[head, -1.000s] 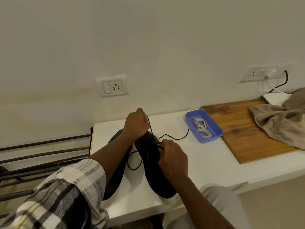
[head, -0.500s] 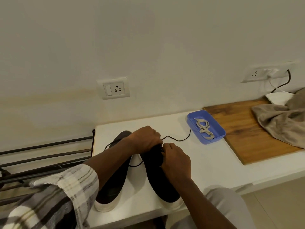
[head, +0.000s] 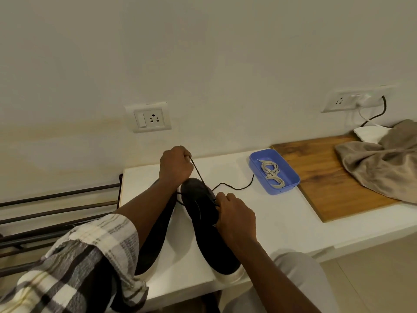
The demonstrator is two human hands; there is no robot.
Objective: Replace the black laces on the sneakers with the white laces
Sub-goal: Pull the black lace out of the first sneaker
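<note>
Left hand (head: pixel 174 164) higher, fingers (head: pixel 185 154) pinched, right hand (head: pixel 234 215) lower, fingers curled, forearms reaching forward

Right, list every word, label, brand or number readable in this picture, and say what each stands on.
No text can be read anywhere.
Black sneakers with white soles: no brand or label shows.
White wall socket with switch: only pin holes, no lettering.
Blue plastic tray: no marking shows.
Second white socket plate at far right: too small to tell.
</note>
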